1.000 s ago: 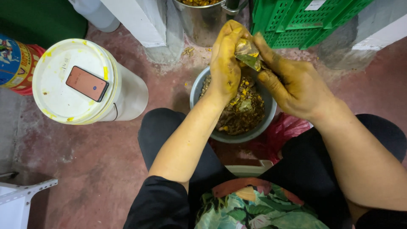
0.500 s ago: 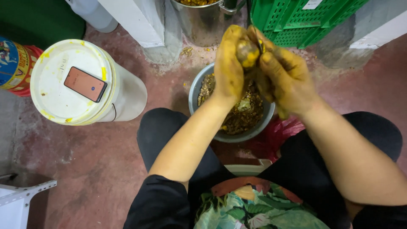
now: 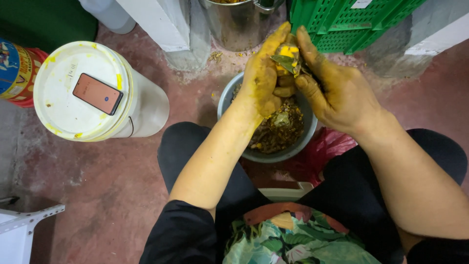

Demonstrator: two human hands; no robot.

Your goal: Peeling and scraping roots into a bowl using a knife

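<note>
Both my hands are stained yellow and meet above a grey bowl (image 3: 234,98) full of brown-yellow scraps on the floor between my knees. My left hand (image 3: 261,78) and my right hand (image 3: 337,90) together hold a small yellow lump (image 3: 288,55) with a dark green leaf piece on it, pinched between the fingers of both. The lump is raised over the bowl's far rim. My fingers hide most of it.
A white lidded bucket (image 3: 127,112) with a phone (image 3: 97,93) on its lid stands at left, a coloured tin (image 3: 17,71) beyond it. A steel pot (image 3: 234,24) and a green plastic crate (image 3: 351,22) stand behind the bowl. A red bag (image 3: 327,146) lies under my right forearm.
My hands have stayed over the bowl's far rim, and my fingers have shifted around the lump, so its yellow side with the leaf piece now shows.
</note>
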